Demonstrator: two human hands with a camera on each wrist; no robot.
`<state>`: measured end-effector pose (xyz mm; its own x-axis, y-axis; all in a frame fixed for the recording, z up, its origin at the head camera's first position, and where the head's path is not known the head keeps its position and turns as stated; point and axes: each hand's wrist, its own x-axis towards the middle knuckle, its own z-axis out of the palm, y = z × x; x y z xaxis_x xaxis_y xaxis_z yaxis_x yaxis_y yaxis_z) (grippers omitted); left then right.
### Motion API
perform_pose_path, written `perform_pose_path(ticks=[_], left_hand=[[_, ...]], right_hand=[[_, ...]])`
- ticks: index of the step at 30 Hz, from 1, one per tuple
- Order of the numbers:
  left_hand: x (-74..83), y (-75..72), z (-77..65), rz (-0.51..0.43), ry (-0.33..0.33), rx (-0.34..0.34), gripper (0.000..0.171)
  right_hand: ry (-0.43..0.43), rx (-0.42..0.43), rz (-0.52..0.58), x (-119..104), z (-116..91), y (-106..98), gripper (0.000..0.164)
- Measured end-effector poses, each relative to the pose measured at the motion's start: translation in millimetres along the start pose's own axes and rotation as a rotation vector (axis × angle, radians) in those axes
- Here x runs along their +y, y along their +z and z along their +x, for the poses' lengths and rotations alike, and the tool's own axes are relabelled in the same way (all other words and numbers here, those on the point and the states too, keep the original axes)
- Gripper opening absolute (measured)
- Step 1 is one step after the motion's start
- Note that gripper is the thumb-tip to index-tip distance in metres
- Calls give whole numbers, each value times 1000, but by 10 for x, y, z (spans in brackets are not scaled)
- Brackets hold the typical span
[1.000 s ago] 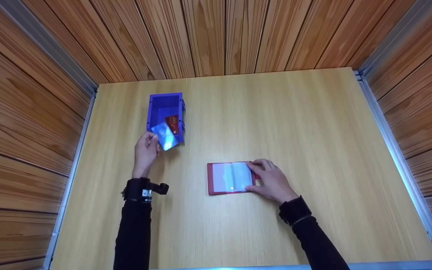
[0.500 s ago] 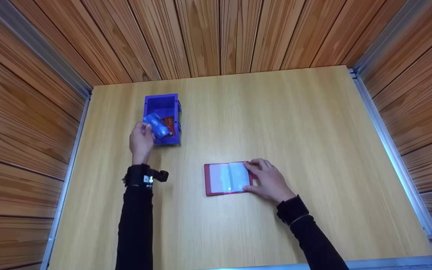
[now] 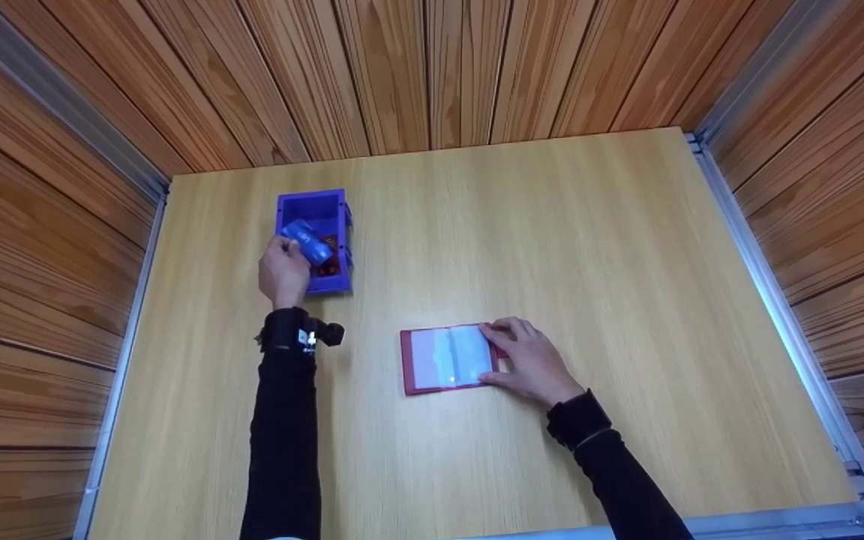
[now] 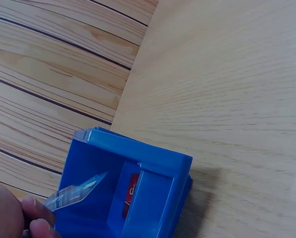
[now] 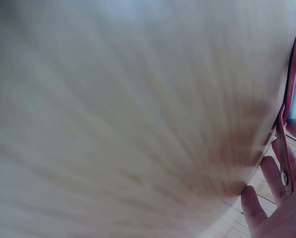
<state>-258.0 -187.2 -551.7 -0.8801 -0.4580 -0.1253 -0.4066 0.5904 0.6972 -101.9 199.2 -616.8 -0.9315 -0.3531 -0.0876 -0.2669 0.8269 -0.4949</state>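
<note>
My left hand (image 3: 283, 271) pinches a blue card (image 3: 306, 241) by one end, tilted over the open blue plastic bin (image 3: 331, 285). In the left wrist view the card (image 4: 72, 195) slants into the bin's mouth, above a red card (image 4: 130, 196) lying inside. On the table, a red card holder (image 3: 407, 364) lies spread open, showing clear plastic sleeves (image 3: 453, 358). My right hand (image 3: 533, 364) grips its right edge, with thumb and forefinger at the two corners. The right wrist view shows its strap with a metal snap (image 5: 284, 177) beside the fingers.
The wooden tabletop (image 3: 537, 225) surrounds both things. Wood-plank walls (image 3: 462, 67) rise at the back and sides, with metal rails (image 3: 769, 285) along the table's edges.
My left hand has moved forward with the blue card, from the bin's near edge to over its inside. The right hand stays on the card holder. The whole head view has shifted slightly.
</note>
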Motion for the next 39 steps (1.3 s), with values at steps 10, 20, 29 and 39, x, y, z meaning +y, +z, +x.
perform_pose_path(ticks=[10,20,29,39], left_hand=[[26,96,83,62,-35,-16,29],[48,165,106,115,-43,-26,32],[50,199,130,236,-36,-57,34],[45,259,148,413,-33,-95,31]], right_hand=[[5,0,-2,-1,-5,7,86],[20,-14,-2,-16,-7,-4,86],[22,-26,-9,-17,0,-3,86],[30,-26,-1,-6,-7,-8,86]])
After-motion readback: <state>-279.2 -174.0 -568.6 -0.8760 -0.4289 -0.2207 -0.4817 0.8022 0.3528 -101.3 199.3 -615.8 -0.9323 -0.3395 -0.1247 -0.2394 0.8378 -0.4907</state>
